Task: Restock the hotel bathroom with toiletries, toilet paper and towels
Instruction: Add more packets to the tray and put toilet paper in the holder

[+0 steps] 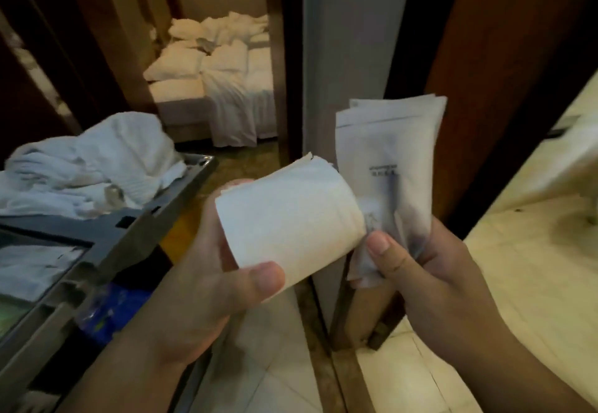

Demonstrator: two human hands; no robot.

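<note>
In left hand (207, 286), toilet roll (291, 215), right hand (430, 270), packets (385, 150)

Dim, warm yellowish light. The counter (524, 251) is brightest; the wooden door (485, 57) sinks into shadow. The toilet paper roll (291, 218) glows pale. Print on the toiletry packets (385, 160) is blurred; edges bend.

One toilet paper roll (291, 215) is held in the left hand (200, 283); a bundle of packets (385, 160), at least three by their top edges, in the right hand (430, 270). One grey cart (129, 234) is seen at the left, one bed (226, 89) far off.
</note>
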